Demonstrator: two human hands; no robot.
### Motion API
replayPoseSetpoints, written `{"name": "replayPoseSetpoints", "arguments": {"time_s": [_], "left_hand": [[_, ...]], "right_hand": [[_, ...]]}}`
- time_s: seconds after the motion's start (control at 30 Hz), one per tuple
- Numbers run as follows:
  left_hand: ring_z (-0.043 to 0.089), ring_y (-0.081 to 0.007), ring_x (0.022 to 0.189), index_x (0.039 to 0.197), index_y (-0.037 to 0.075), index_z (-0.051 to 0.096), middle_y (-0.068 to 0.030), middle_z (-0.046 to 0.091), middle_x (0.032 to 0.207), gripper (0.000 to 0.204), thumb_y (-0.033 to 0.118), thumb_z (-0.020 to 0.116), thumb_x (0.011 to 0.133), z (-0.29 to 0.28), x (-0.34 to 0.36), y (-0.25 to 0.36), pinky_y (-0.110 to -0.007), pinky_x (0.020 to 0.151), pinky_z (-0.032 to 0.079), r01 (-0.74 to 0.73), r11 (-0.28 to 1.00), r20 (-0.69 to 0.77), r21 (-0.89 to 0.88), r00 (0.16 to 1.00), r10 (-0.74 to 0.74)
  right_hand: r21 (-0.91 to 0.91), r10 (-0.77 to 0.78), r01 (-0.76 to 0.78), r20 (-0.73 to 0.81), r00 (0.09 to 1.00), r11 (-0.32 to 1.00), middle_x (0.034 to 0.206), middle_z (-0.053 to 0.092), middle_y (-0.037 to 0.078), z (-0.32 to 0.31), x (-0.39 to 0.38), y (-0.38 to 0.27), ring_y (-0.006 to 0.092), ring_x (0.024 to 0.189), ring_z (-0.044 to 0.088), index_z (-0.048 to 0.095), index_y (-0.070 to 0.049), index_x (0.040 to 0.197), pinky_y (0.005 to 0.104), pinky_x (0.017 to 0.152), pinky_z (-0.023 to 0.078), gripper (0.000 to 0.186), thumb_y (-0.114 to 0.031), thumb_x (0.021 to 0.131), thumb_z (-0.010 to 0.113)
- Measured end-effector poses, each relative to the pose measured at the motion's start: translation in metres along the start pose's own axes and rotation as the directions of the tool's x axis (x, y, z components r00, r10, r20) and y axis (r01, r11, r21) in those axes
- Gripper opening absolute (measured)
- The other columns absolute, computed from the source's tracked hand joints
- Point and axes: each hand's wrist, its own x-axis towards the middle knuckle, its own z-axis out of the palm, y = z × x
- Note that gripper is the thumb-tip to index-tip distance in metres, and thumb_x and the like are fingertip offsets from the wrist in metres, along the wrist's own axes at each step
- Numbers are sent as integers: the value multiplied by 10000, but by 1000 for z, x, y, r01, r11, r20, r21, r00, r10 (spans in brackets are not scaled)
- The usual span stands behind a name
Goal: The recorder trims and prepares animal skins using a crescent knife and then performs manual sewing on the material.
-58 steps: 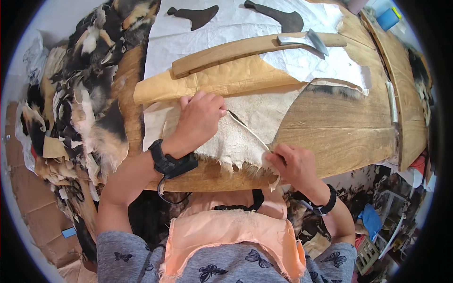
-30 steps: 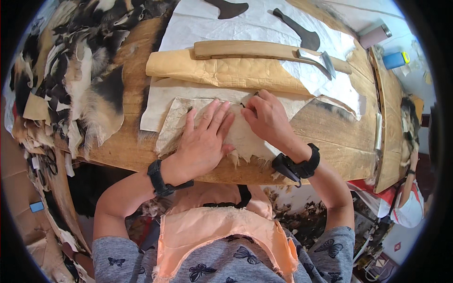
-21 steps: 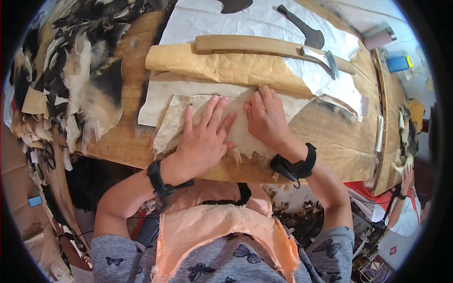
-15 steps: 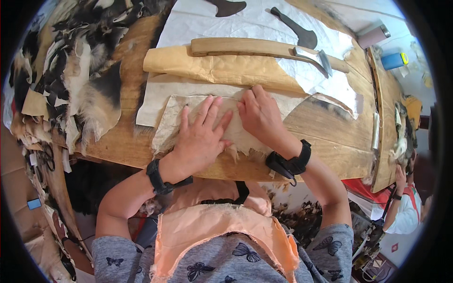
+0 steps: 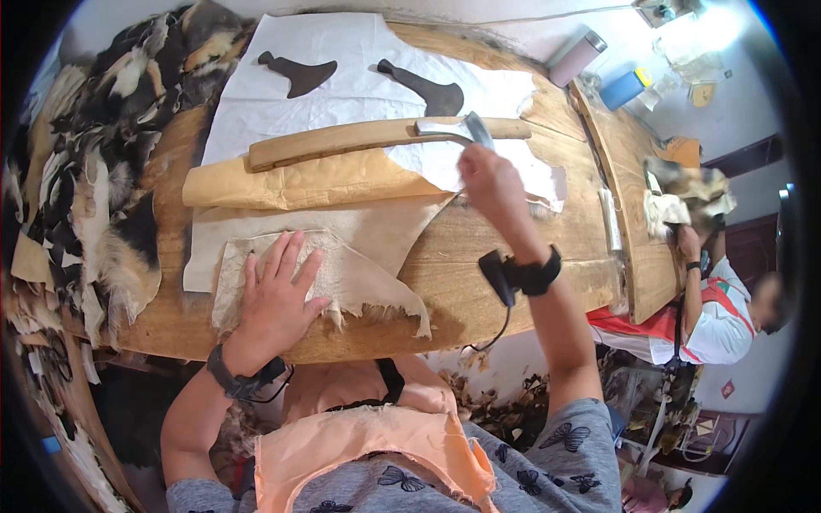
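Note:
My left hand (image 5: 280, 299) lies flat with spread fingers on a pale, rough-edged piece of hide (image 5: 363, 286). That piece rests on a larger, smoother pale hide (image 5: 333, 221). My right hand (image 5: 496, 188) is raised to the right, its fingers closed together; whatever they pinch is too small or hidden to make out. Just beyond it sits a curved metal blade (image 5: 477, 130) on a long wooden bar (image 5: 342, 140). From this view I cannot tell whether the hand touches the blade. The bar lies across a folded tan hide (image 5: 299, 181).
Two dark flared blades (image 5: 304, 77) lie on a white sheet (image 5: 244, 103). Fur scraps (image 5: 111, 162) are heaped along the left. A pink flask (image 5: 577, 58) and blue bottle (image 5: 624, 88) stand at far right. Another person (image 5: 714, 312) handles fur at the right-hand board.
My right hand has left the hide's upper edge and moved right, up towards the metal blade. My left hand stays flat on the hide. The whole view has shifted, showing more at right.

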Motion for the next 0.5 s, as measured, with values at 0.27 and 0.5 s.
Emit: {"name": "replayPoseSetpoints", "arguments": {"time_s": [0.27,0.5], "left_hand": [[256,-303,1340,1330,134,433,-134,308,1437,591,349,621,813,-6,2,1,-556,1039,239,10,999,11,-42,1000,-10],[278,-292,1330,1327,142,439,-125,310,1438,600,373,625,806,-6,1,0,-549,1031,252,29,1000,16,1,999,-29]], "right_hand": [[-186,-490,501,105,866,845,1318,454,220,34,64,68,364,1232,418,450,5,1281,402,1056,320,498,43,784,454],[-128,-447,474,190,874,871,1066,607,158,37,75,59,332,965,578,581,-71,1131,415,867,452,376,23,791,453]]}}
